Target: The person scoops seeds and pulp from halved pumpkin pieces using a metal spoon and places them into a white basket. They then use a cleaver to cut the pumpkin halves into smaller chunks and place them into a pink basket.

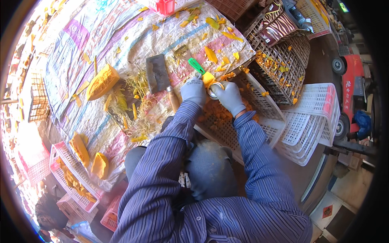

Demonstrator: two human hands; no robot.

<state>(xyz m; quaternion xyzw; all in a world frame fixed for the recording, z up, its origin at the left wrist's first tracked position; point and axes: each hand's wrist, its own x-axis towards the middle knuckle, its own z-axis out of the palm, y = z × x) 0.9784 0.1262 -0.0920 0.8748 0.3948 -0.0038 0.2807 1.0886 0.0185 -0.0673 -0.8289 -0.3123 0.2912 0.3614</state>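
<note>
My left hand [193, 90], in a light grey work glove, grips a small piece of yellow-orange pumpkin [208, 78]. Right beside it, my gloved right hand [230, 96] holds a round metal ring [213, 90] against or close to that piece. Both hands are above a white plastic crate [270, 124] with orange pumpkin scraps [217, 114] in it. A scraper with a green handle [196, 65] lies just beyond my left hand. Near my left wrist is a wooden tool handle [173, 99], and a dark flat slab [157, 73] rests on the woven plastic sheet [133, 42].
A large cut pumpkin piece [103, 82] lies left on the sheet, among peel and stringy fibres [141, 106]. White crates [307, 121] stand at right, with a scrap-strewn crate [279, 73] behind. A red vehicle [352, 85] is far right; a person's head [50, 212] shows lower left.
</note>
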